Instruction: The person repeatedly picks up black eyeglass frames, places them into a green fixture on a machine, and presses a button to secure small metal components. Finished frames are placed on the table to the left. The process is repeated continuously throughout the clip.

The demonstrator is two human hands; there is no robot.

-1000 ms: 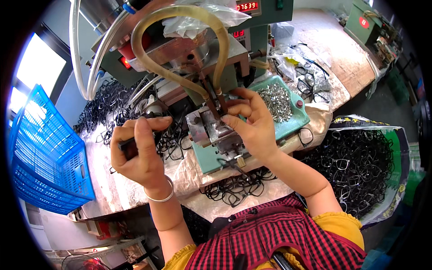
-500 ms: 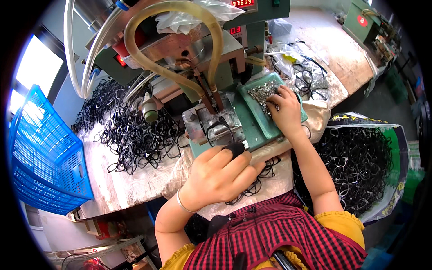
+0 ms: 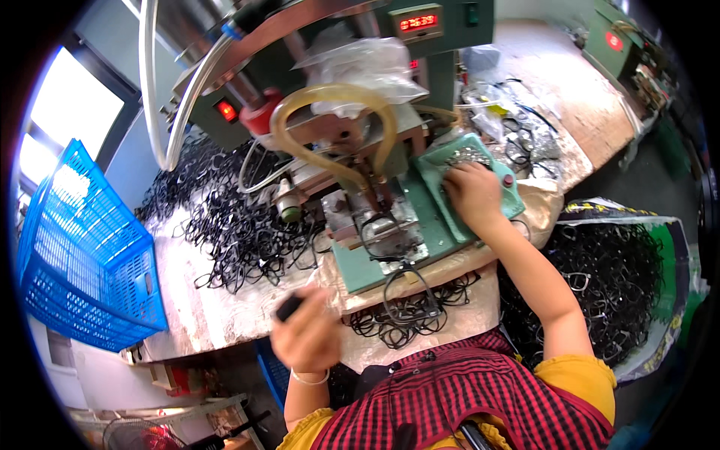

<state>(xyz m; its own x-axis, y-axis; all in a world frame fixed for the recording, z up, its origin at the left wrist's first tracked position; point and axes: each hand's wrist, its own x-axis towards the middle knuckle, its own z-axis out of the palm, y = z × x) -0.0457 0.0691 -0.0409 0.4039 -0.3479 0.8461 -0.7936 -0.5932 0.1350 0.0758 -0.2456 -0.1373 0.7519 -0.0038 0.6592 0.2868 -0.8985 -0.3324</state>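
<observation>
My right hand (image 3: 474,196) reaches into a green tray (image 3: 454,225), fingers curled at a pile of small metal parts (image 3: 466,155); what its fingertips hold is hidden. A black eyeglass frame (image 3: 388,300) lies on the metal fixture (image 3: 397,238) of the bench machine, one rim on the fixture and the other hanging past the front edge. My left hand (image 3: 307,337) is off to the left of the machine, smeared by motion, away from the frame. Something black (image 3: 289,307) covers or sits at one of its fingertips.
Heaps of black eyeglass frames (image 3: 240,247) cover the bench left of the machine, and more (image 3: 397,326) lie in front. A blue plastic basket (image 3: 97,292) stands far left. At right, an open sack (image 3: 675,300) holds many frames. Yellowish hoses (image 3: 330,94) loop above the fixture.
My left hand has let go of the eyeglass frame at the fixture and swung left and down. My right hand remains at the tray. The whole view has shifted slightly.
</observation>
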